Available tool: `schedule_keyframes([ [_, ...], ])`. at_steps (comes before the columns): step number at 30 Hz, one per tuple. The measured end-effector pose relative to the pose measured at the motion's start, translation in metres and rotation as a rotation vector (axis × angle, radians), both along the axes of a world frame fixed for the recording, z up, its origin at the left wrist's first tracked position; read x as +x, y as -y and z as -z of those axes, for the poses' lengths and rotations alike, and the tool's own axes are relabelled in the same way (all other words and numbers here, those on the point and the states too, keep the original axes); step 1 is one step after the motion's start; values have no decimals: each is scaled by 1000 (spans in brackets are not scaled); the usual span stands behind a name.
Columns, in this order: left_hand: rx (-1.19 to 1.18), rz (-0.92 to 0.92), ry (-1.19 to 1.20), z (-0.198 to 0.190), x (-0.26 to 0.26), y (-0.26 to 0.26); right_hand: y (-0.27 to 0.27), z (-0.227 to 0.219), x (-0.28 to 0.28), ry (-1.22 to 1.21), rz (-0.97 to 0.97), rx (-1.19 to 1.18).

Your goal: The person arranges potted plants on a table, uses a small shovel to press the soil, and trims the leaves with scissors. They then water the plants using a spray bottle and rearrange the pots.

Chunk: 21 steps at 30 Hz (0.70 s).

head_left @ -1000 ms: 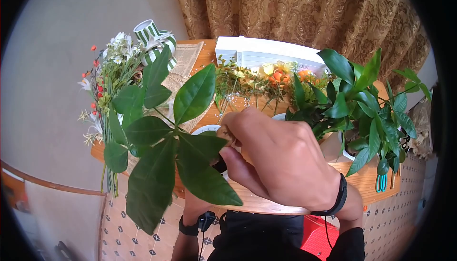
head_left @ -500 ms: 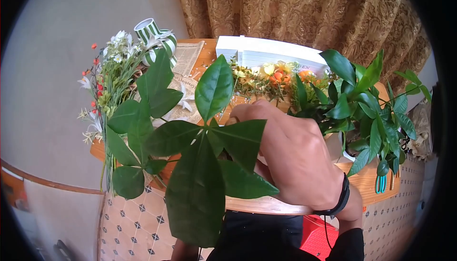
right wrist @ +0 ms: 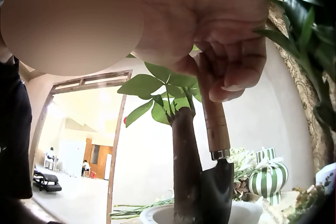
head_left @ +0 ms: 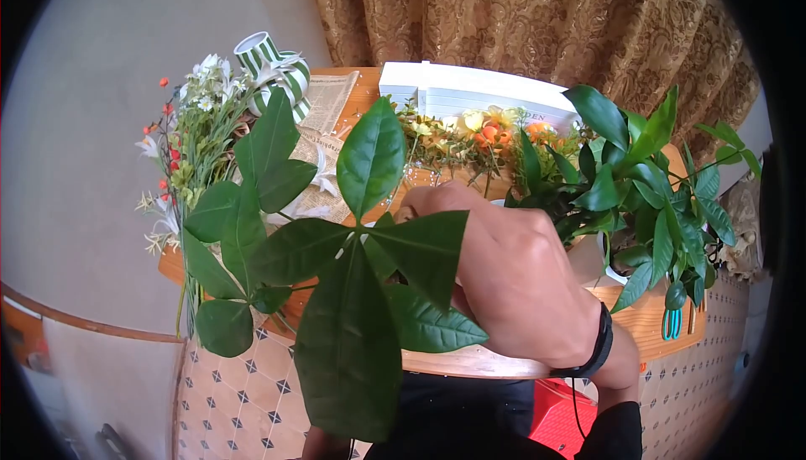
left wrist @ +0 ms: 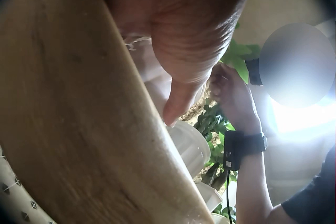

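Note:
My right hand point(head_left: 529, 279) holds a small trowel point(right wrist: 216, 129) by its wooden handle, fingers curled round it. Its dark blade points down, right beside the thick brown trunk point(right wrist: 185, 161) of a potted plant. The trunk rises from a white pot point(right wrist: 153, 215), and the plant's broad green leaves point(head_left: 348, 334) spread in front of my right hand in the head view. At the table edge, my left hand point(left wrist: 186, 29) has its thumb lying over a whitish pot point(left wrist: 149, 71). Its other fingers are hidden, and leaves cover the hand in the head view.
Artificial flowers point(head_left: 206, 124) and a green-striped vase point(head_left: 277, 78) stand at the left. Behind are orange and yellow flowers point(head_left: 487, 133) and a white box point(head_left: 470, 86). Leafy plants point(head_left: 646, 183) crowd the right, near turquoise-handled scissors point(head_left: 672, 323). Cups point(left wrist: 191, 148) stand near my left hand.
The plant's leaves have swung right, over part of my right hand. My left wrist has gone down behind the leaves. During the last half second almost nothing has moved.

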<state>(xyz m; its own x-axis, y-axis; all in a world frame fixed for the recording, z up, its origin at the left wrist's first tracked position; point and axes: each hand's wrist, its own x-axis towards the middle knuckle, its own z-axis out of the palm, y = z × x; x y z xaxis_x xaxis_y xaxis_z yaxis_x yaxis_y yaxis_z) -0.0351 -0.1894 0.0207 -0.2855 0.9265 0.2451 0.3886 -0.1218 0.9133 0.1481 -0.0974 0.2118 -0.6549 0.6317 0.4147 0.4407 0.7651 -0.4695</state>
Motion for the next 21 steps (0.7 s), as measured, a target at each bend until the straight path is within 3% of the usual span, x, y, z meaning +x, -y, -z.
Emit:
schedule_keyframes([
  [10, -149, 88, 108, 16, -6, 2, -2, 1, 1, -28, -3, 0],
  [12, -27, 13, 52, 14, -3, 2, -5, 4, 0, -19, -30, 10],
  [16, -67, 42, 66, 9, -3, 2, -4, 4, 0, -15, -17, 22],
  [18, -94, 5, 196, 6, 0, 3, -1, -2, 1, -16, 10, 11],
  [21, -168, 112, 45, 20, -11, 4, -2, 0, 2, -29, 12, 19],
])
